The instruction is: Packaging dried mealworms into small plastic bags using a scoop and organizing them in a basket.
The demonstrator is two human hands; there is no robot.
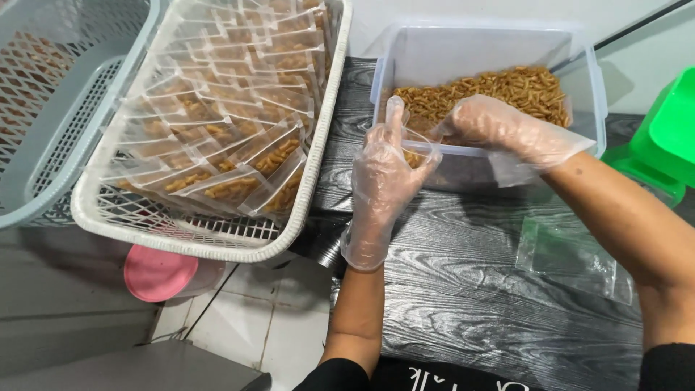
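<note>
1. Seen from the head camera, the left hand (382,174), in a thin clear glove, is curled around a small clear pouch (415,148) and holds it mouth-up, just at the near rim of the clear plastic tub (590,87).
2. Just right of that grip, the gloved right hand (499,127) has its fingers pressed together in a pinch over the pouch mouth; what it pinches is too small to tell.
3. Behind both hands, brown snack sticks (499,90) lie heaped in the tub's far half.
4. Left of the grip, a white lattice basket (217,242) holds rows of filled pouches (246,156); its rim overhangs the edge of the dark wood-grain table (463,289).
5. Near the right forearm, flat empty bags (572,257) lie on open tabletop.
6. Far right stands a green object (670,134).
</note>
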